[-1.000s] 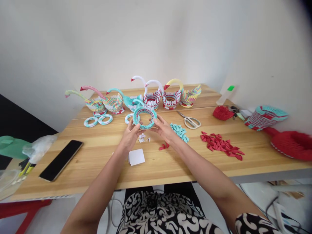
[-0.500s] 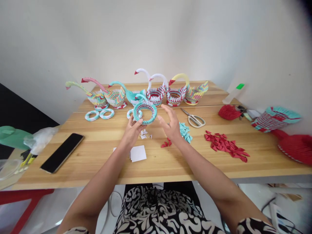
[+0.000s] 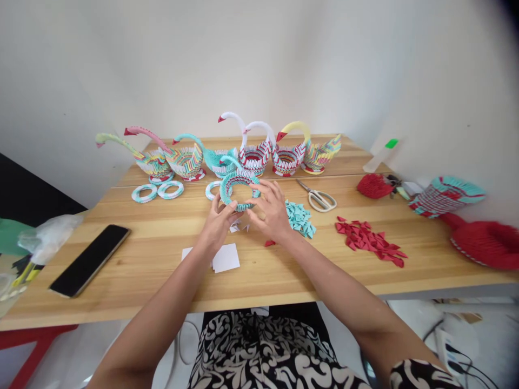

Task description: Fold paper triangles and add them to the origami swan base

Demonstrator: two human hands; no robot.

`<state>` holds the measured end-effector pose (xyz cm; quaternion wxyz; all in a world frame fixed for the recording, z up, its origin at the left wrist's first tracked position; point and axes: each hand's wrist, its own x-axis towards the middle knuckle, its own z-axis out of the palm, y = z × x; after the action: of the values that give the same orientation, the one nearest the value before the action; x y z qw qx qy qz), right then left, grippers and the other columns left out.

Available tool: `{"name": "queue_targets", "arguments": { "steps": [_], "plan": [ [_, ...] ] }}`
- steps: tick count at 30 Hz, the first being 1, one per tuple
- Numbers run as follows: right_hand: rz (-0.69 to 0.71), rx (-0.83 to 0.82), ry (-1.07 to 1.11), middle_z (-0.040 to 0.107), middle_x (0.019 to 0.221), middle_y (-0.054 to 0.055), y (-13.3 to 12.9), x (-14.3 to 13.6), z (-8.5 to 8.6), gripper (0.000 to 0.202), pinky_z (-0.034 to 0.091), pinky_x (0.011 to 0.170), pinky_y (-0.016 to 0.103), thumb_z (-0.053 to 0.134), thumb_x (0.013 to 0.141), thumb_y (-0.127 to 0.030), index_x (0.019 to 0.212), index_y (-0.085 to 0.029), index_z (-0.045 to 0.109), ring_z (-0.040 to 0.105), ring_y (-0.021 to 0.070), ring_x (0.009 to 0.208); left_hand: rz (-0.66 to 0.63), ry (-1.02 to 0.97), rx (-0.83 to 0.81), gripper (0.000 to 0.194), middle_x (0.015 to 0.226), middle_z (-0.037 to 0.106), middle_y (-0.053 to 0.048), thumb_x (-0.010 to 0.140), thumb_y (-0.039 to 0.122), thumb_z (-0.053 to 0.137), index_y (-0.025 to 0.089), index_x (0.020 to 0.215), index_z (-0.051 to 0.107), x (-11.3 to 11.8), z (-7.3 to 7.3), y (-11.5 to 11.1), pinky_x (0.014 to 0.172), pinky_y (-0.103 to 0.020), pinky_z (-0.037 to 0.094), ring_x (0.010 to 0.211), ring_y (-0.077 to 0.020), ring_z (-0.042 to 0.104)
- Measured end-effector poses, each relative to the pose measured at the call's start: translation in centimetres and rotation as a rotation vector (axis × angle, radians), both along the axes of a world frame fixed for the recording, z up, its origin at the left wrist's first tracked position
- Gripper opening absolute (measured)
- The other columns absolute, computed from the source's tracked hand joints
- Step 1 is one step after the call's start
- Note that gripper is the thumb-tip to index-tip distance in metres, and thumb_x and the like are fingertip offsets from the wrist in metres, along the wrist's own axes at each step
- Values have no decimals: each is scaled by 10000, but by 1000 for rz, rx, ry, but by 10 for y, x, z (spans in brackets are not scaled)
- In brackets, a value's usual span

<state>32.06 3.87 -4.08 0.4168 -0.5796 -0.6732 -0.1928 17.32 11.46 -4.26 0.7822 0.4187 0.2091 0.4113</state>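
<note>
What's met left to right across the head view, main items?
Black rectangular phone, two flat white-and-teal rings, held round teal paper ring, teal folded-paper pile, red folded-paper pile, teal-and-red paper basket.

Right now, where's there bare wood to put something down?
Between the black phone and white papers, and between the red pile and big red paper figure. It's crowded at the back with paper birds, and around the held teal ring.
</note>
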Motion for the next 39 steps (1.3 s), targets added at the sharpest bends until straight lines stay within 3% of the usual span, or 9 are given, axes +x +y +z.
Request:
{"name": "queue_targets", "arguments": {
  "steps": [8,14,22,26,30,35,39],
  "plan": [
    [12,28,12,635,1218,56,-2,-1,1,112,289,1161,533,610,849,-217,938,-241,673,485,263,1283,25,14,-35,548,963,623,-5,720,264,830,245,1164,509,1,-1,-4,979,-424,490,889,-163,648],
    [52,70,23,634,1200,61,0,2,1,108,376,1103,508,617,838,-196,912,-238,684,497,265,1251,-4,-34,-75,525,960,658,-48,726,478,806,199,1074,530,1,-2,0,880,-381,538,884,-186,657],
    [41,89,15,628,1213,64,0,2,-1,116,376,1103,517,619,845,-209,942,-242,671,496,271,1261,-10,-52,-96,386,961,669,-30,736,328,812,202,967,529,0,-2,0,929,-396,519,920,-180,659],
    [-15,80,55,574,1326,88,2,4,-5,315,372,1114,523,614,864,-259,1178,-247,600,468,274,1311,9,-28,-78,405,911,656,-7,725,311,818,209,1012,550,-1,-1,0,934,-390,515,881,-165,655],
    [-55,81,89,495,1434,135,7,8,-10,629,368,1127,528,631,862,-324,1432,-219,385,435,283,1360,14,-14,-43,470,927,650,-7,717,322,827,218,1078,545,-1,0,2,960,-403,506,877,-160,651],
    [-71,-15,197,508,1435,164,9,7,-16,777,392,1095,551,642,848,-346,1509,-209,257,494,310,1322,36,-30,-26,481,979,625,-1,716,293,829,230,1098,543,-1,0,3,1011,-428,484,894,-150,646],
    [-40,-71,253,566,1389,147,8,4,-16,796,319,1133,585,622,861,-314,1530,-222,199,528,296,1303,42,-15,-9,497,1031,616,-11,730,282,818,241,1139,539,-1,0,2,1015,-427,478,921,-152,644]
  ]
}}
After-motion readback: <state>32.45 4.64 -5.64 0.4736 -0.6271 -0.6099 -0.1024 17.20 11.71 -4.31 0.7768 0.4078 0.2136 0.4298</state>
